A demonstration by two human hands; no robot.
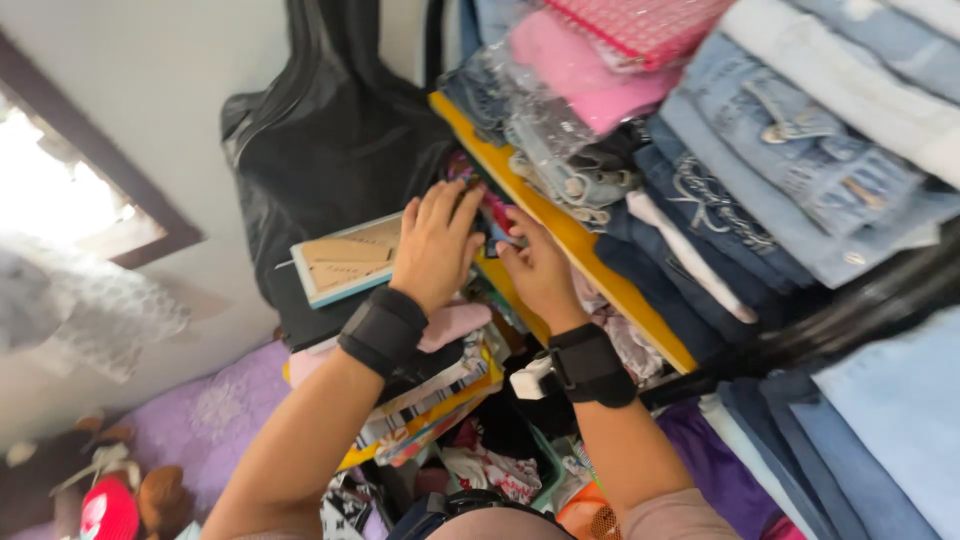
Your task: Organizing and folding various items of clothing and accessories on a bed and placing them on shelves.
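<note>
My left hand [436, 243] lies flat, fingers spread, on a pile of clothes and packets under a yellow shelf board [590, 262]. My right hand [535, 268] is just beside it, its fingers pinching a small pink and dark item [497, 214] at the shelf's edge; what that item is stays unclear. Both wrists wear black straps, the right one carrying a small white device [532, 380]. A flat packet with a tan card and pale blue border [345, 260] sits right of the left hand's wrist side.
Folded jeans [790, 160] and pink garments in clear wrap [580, 70] are stacked on the shelf. A black bag [320, 150] leans on the wall. More folded denim [860, 440] is at lower right, a purple cover [210, 420] and soft toys [110, 505] at lower left.
</note>
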